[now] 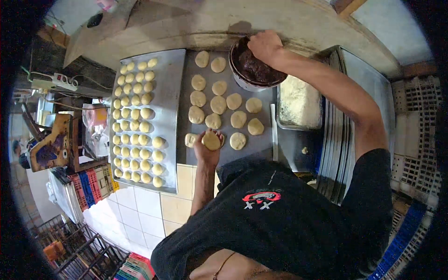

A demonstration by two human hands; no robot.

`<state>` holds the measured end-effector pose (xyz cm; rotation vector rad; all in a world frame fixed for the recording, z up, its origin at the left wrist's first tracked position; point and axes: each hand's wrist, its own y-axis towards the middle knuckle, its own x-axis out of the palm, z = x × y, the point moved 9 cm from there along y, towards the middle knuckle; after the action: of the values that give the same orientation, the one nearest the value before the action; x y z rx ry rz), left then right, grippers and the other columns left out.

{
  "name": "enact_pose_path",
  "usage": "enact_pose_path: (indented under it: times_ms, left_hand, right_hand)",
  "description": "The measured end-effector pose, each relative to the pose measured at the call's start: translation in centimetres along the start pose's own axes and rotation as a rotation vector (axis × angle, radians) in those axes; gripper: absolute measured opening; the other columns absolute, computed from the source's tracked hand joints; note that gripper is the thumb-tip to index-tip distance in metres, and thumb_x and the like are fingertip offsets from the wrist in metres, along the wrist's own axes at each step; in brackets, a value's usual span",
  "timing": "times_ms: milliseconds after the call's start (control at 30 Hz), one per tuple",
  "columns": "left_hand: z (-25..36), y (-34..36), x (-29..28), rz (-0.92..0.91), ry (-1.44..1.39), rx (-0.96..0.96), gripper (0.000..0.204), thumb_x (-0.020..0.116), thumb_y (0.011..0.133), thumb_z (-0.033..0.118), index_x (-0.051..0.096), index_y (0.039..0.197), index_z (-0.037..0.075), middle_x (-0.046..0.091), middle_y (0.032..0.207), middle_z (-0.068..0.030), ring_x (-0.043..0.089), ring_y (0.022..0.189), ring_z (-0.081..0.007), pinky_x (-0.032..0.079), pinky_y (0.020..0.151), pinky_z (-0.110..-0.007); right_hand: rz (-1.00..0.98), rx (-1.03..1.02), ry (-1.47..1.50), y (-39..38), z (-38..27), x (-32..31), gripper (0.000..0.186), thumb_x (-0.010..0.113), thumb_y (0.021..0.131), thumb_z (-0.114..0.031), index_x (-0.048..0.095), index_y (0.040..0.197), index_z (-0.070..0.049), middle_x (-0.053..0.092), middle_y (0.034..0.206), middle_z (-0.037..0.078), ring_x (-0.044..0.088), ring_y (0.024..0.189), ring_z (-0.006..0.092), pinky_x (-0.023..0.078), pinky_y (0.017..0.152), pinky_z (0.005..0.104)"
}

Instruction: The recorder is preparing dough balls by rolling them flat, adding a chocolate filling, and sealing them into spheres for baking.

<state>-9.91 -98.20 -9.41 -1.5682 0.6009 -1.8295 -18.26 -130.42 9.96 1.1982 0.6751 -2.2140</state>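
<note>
My left hand (205, 148) holds a flattened pale dough disc (211, 140) on its upturned fingers, near the lower edge of the grey work surface (252, 149). Several similar flattened dough rounds (219, 105) lie spread out above it. My right hand (264, 43) reaches over the rim into a round bucket of dark brown paste (252, 67) at the back, its fingers curled; what they grip is hidden. Right beside the bucket, under my forearm, sits a metal pan of pale powder (299, 105).
A metal tray (168, 93) of small dough balls in rows stands at the left. Stacked metal trays (336, 177) fill the right side, beside plastic crates (406, 121). A machine (60, 140), a power strip (65, 81) and racks (84, 247) are at the far left.
</note>
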Motion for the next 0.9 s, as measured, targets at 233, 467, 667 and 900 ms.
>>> enact_pose_path:
  times_ms: [233, 467, 667, 900]
  left_hand:
    - [-0.7, -0.8, 1.4, -0.039, 0.066, -0.014, 0.028, 0.051, 0.09, 0.021, 0.054, 0.108, 0.0, 0.06, 0.1, -0.015, 0.059, 0.098, -0.0332, 0.049, 0.086, -0.042]
    - [0.0, -1.6, -0.7, 0.104, 0.176, -0.024, 0.019, 0.049, 0.09, 0.019, 0.054, 0.102, 0.005, 0.063, 0.092, -0.0128, 0.062, 0.091, -0.0289, 0.048, 0.086, -0.044]
    - [0.1, -1.4, 1.0, 0.008, 0.125, -0.031, 0.023, 0.049, 0.091, 0.019, 0.053, 0.105, 0.001, 0.064, 0.102, -0.0184, 0.062, 0.095, -0.0309, 0.049, 0.088, -0.044]
    - [0.8, -1.4, -1.3, 0.021, 0.108, -0.002, 0.024, 0.05, 0.09, 0.019, 0.052, 0.105, 0.001, 0.062, 0.104, -0.0198, 0.06, 0.096, -0.0345, 0.049, 0.088, -0.045]
  right_hand:
    - [0.302, -0.032, -0.018, -7.2, 5.8, -2.3, 0.015, 0.058, 0.079, -0.013, 0.07, 0.087, -0.011, 0.069, 0.083, 0.01, 0.069, 0.083, 0.0261, 0.056, 0.069, 0.041]
    - [0.339, 0.125, 0.148, -15.5, 6.2, 0.7, 0.036, 0.059, 0.075, -0.008, 0.066, 0.11, -0.013, 0.064, 0.102, 0.003, 0.063, 0.094, 0.0261, 0.055, 0.072, 0.0395]
    - [0.359, 0.073, 0.215, -16.8, 1.0, 2.7, 0.039, 0.057, 0.077, -0.008, 0.065, 0.114, -0.014, 0.062, 0.09, 0.003, 0.066, 0.077, 0.0213, 0.055, 0.057, 0.0349]
    - [0.069, 0.036, 0.254, -15.6, -1.9, 6.0, 0.026, 0.056, 0.078, -0.007, 0.065, 0.102, -0.009, 0.063, 0.095, 0.006, 0.068, 0.079, 0.0271, 0.056, 0.059, 0.0392]
